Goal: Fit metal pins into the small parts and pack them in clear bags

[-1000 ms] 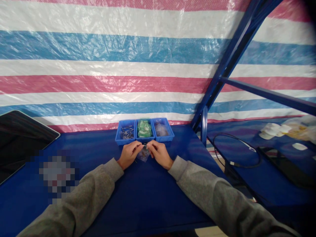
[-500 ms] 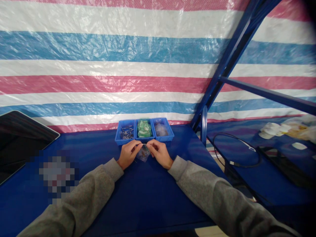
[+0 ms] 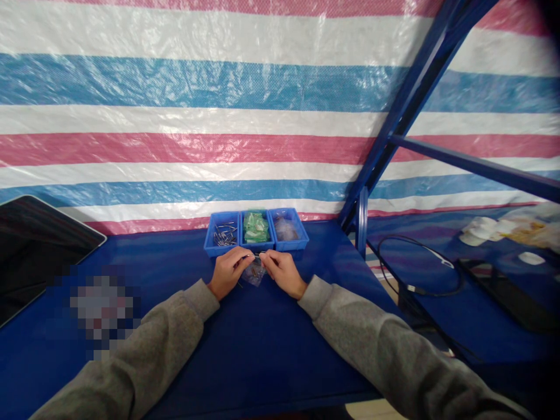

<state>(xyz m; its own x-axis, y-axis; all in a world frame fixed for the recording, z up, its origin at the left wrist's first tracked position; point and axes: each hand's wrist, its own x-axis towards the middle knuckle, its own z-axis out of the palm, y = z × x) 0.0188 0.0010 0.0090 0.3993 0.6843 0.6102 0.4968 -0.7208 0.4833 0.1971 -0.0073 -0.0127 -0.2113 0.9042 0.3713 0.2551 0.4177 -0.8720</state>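
Observation:
My left hand (image 3: 230,271) and my right hand (image 3: 283,271) are closed in pinches, fingertips facing each other. Between them runs a thin metal rod (image 3: 256,255), gripped from both sides; its exact kind is too small to make out. Just below the fingertips, a small clear plastic bag (image 3: 254,274) lies on the blue table (image 3: 258,350), with something brownish in it. Beyond my hands stand three joined blue bins. The left bin (image 3: 210,248) contains several thin metal pieces (image 3: 225,235), the middle one green packets (image 3: 256,227), and the right one clear plastic bags (image 3: 286,229).
A dark-screened tablet or monitor (image 3: 39,251) lies at the left, near a blurred-out patch. On the right rises a blue metal frame (image 3: 389,134). Past it, a second blue surface bears a black cable (image 3: 420,294), a dark flat device (image 3: 503,291) and white items (image 3: 479,230). Striped sheeting hangs behind.
My fingertips have drawn slightly apart, and more of the thin metal rod shows between them. Otherwise the hands and bins stay in place.

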